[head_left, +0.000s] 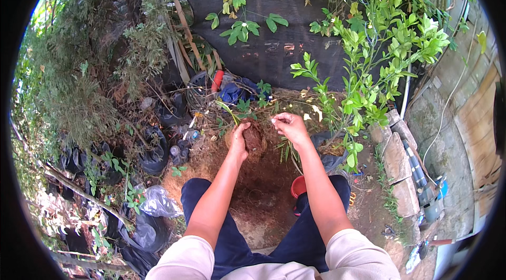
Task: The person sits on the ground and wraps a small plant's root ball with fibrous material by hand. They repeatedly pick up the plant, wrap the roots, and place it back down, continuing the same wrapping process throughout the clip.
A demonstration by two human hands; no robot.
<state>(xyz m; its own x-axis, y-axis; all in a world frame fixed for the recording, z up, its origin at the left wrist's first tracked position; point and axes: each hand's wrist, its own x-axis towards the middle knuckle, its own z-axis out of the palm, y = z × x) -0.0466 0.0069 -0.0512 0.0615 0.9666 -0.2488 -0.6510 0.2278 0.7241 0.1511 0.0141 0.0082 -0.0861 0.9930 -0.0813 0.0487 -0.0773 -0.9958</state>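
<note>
My left hand holds a brown fibrous root ball, with its thumb laid over the top. From the upper left side of the clump rises a thin plant with narrow green-yellow leaves. To the right, apart from the clump, my right hand is raised with thumb and fingertips brought together; whether something small is pinched there cannot be made out. Below both hands, between my knees, lies dark loose soil or fibre, with paler brown fibre spread to its left.
A red container stands by my right knee. Beyond it a leafy shrub grows from a black plant bag. Black bags and clear plastic lie left. Stone blocks edge the right; dark netting hangs behind.
</note>
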